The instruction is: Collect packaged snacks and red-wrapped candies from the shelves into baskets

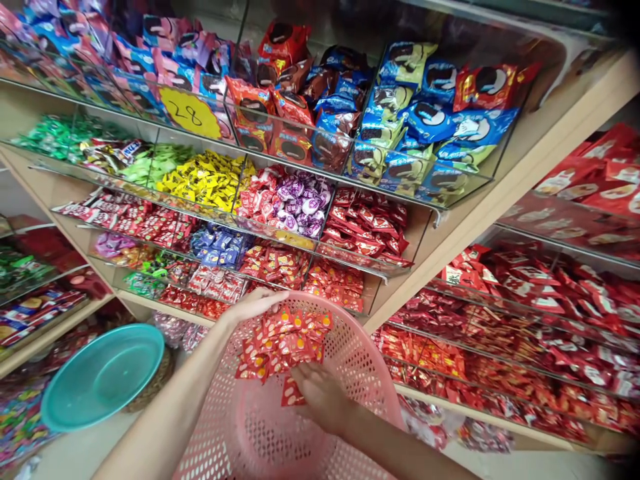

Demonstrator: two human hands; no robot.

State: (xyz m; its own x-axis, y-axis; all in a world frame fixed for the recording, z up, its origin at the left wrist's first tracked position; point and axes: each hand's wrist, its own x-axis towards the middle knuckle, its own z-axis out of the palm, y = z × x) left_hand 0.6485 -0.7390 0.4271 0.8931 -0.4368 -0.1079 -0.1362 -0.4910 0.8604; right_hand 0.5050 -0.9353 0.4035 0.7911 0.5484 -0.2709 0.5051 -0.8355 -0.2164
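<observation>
A pink plastic basket (365,333) with perforated sides is tilted towards me in front of the shelves. My left hand (257,305) grips its far rim at the upper left. Inside, a pile of small red snack packets (280,340) with orange and pale prints lies against the far wall. My right hand (320,397) is in the basket, its fingers stretched over the lower edge of the pile and touching it. One red packet (291,392) lies beside that hand's thumb side, partly covered by it.
Clear-fronted shelves (300,157) of wrapped sweets and biscuits rise ahead, with a yellow price tag (190,112) reading 28. More shelves of red packets (525,287) stand at right. A teal basin (105,373) sits on a woven basket (155,383) at lower left.
</observation>
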